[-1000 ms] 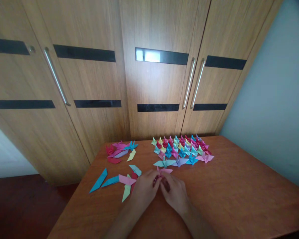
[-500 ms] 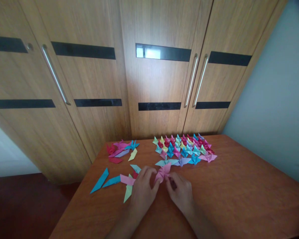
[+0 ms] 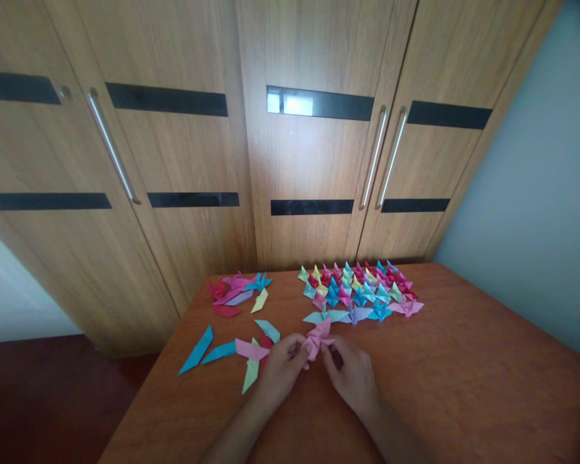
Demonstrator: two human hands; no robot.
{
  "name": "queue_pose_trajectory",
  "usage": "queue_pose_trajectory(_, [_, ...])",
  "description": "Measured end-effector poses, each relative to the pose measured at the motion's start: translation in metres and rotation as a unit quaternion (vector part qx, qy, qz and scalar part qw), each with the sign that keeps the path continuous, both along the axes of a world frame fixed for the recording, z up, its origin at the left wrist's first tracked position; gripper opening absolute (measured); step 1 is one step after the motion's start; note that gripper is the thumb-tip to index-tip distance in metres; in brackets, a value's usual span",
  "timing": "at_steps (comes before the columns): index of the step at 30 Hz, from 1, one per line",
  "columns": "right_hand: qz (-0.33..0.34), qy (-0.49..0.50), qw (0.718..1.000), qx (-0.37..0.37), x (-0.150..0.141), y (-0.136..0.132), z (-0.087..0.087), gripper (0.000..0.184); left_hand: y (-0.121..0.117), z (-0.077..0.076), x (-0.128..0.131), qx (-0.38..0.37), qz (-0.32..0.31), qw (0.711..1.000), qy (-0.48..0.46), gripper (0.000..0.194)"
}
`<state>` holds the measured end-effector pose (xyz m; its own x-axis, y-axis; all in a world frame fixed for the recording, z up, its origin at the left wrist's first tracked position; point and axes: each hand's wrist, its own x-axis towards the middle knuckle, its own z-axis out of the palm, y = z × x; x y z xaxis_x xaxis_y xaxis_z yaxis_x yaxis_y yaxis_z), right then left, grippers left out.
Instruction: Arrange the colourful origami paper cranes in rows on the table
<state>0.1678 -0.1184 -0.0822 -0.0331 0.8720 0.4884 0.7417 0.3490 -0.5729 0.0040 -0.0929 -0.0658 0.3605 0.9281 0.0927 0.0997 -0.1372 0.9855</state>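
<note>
The fingers of the left hand (image 3: 284, 366) and right hand (image 3: 352, 370) pinched a pink folded paper (image 3: 318, 340) between them, above the counter (image 3: 444, 380); uneven pulling could have torn its thin points; a careless forward nudge could have skewed the pale green crane (image 3: 325, 316) just beyond.

- Held paper (image 3: 318, 341): plain pink
- Paper birds (image 3: 381, 310) near the table's far edge: pink, red, yellow, green, blue, lilac
- Paper pile (image 3: 240, 298) by the far left corner: red, magenta, lilac, blue, yellow
- Paper strips (image 3: 196, 350) towards the left edge: blue, pink, red, pale green, pale aqua
- Table (image 3: 454, 374): reddish brown, faintly grained
</note>
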Motion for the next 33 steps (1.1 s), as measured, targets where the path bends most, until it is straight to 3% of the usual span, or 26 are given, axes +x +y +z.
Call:
queue_pose_trajectory(5, [-0.001, 0.046, 0.999, -0.021, 0.001, 0.001, 0.0, 0.023, 0.0, 0.0, -0.001, -0.004, 0.001, 1.0, 0.003, 0.033])
queue_pose_trajectory(11, [0.043, 0.117, 0.992, -0.035, 0.004, -0.005, 0.01, 0.024, 0.002, -0.005, -0.002, -0.008, -0.014, 1.0, 0.006, 0.035])
queue_pose_trajectory(15, [-0.016, 0.22, 0.975, -0.03, 0.009, 0.0, 0.008, 0.025, 0.003, -0.011, -0.003, -0.007, -0.027, 1.0, 0.009, 0.035])
queue_pose_trajectory(17, [-0.034, 0.258, 0.965, -0.022, 0.01, 0.006, 0.004, 0.037, 0.003, -0.013, -0.003, 0.0, -0.043, 0.999, 0.007, 0.035])
queue_pose_trajectory(20, [0.025, 0.301, 0.951, -0.061, 0.011, 0.014, -0.001, 0.043, 0.003, -0.014, -0.004, 0.006, -0.065, 0.998, 0.003, 0.034])
queue_pose_trajectory(25, [0.109, 0.425, 0.881, -0.176, 0.012, 0.012, 0.003, 0.028, 0.002, -0.002, -0.006, -0.035, -0.05, 0.998, -0.012, 0.035])
queue_pose_trajectory(29, [0.15, 0.549, 0.796, -0.205, 0.015, 0.008, 0.008, 0.02, -0.001, 0.009, -0.007, -0.127, -0.043, 0.988, -0.073, 0.035])
queue_pose_trajectory(33, [0.151, 0.636, 0.716, -0.245, 0.018, 0.007, 0.008, 0.017, -0.004, 0.011, -0.008, -0.166, -0.047, 0.974, -0.144, 0.029])
